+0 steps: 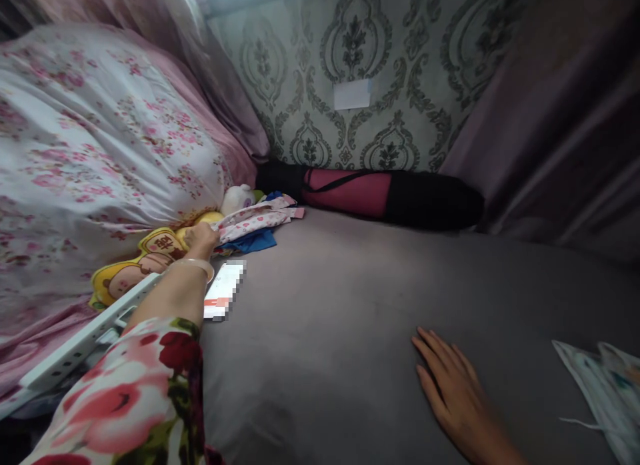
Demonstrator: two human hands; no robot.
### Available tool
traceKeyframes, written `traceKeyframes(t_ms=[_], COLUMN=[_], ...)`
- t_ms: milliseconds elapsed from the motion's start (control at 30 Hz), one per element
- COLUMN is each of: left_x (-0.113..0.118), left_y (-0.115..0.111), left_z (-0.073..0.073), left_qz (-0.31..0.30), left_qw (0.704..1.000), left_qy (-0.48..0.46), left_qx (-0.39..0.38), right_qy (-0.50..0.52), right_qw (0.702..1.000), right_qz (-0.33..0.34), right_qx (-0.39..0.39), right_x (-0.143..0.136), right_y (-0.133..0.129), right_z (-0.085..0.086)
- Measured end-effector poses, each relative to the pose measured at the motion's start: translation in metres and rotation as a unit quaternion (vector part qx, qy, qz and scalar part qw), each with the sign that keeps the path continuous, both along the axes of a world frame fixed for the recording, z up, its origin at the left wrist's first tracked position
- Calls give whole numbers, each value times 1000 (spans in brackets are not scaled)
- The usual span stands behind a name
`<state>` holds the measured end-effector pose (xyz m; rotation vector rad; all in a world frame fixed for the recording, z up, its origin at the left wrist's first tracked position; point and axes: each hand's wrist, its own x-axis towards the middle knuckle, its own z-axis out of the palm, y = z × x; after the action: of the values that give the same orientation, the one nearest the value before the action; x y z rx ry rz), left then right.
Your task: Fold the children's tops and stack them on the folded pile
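My left hand [203,239] reaches far forward, its fingers closed at the near end of a white garment with pink patterns [253,221]. That garment lies on a small pile, with a blue cloth [253,242] under it. Beside this hand are a yellow plush cushion [133,273] and a white plush toy [237,199]. A lit phone [225,288], partly pixelated, lies on the bed near my left wrist, which wears a pale bangle [205,270]. My right hand [453,388] rests flat on the grey bed sheet [325,331], fingers stretched out, holding nothing.
A long black and dark pink bag [350,193] lies along the patterned wall. Floral bedding [110,145] is heaped at the left, above a white rail or basket edge [90,335]. Plastic packets [600,385] lie at the right. Curtains hang on both sides.
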<state>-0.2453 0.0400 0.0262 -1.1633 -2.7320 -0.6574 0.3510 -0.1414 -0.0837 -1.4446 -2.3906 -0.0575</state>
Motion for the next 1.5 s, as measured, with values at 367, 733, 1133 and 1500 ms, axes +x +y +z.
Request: traceKeyframes(t_ms=[367, 733, 1133, 1500], left_x=[78, 269, 301, 344], left_y=[24, -45, -139, -133], left_z=[66, 106, 147, 42], left_qz=[-100, -555, -717, -702], left_qw=[973, 691, 622, 527], left_qy=[53, -377, -300, -473], left_qx=[199, 270, 91, -74], right_qy=[8, 286, 449, 394], right_qw=[1000, 957, 891, 890], right_qz=[-12, -40, 7, -181], right_qx=[-10, -14, -65, -138], right_x=[-6, -31, -20, 35], right_y=[-1, 25, -6, -38], right_z=[7, 79, 201, 162])
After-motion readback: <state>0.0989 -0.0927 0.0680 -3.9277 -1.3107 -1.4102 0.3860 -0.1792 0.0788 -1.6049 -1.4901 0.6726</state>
